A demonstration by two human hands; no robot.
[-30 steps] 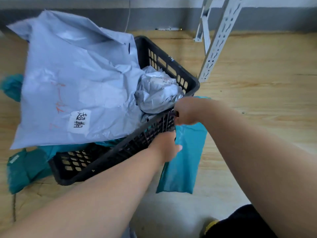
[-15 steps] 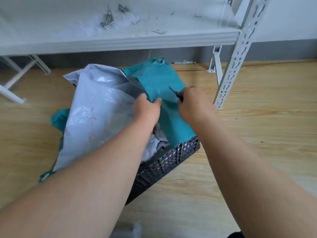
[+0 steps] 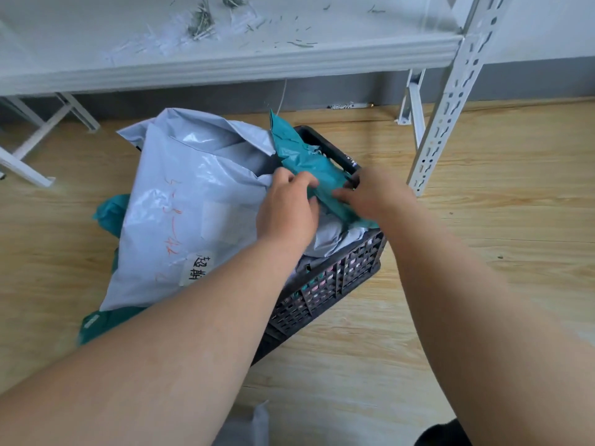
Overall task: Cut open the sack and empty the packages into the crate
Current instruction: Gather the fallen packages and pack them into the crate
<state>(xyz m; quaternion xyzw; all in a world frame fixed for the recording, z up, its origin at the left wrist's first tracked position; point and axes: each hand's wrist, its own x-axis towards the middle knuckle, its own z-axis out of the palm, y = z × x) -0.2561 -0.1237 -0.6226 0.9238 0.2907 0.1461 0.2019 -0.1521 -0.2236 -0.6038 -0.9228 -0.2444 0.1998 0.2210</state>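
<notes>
Teal sack [image 3: 317, 175] bunched between both hands, long axis running up-left away from them over black crate [image 3: 341, 278]. Left hand [image 3: 285, 209] pinching near end; right hand [image 3: 370, 196] closed on sack, possibly around small cutter, unclear. Grey package [image 3: 193, 201] just left of left hand.

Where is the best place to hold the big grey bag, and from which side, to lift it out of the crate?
Probably the grey bag by its loose, crumpled top edge near the shelf, coming from above. That end stands free above the crate, while both hands are busy with the teal bag on the right.
</notes>
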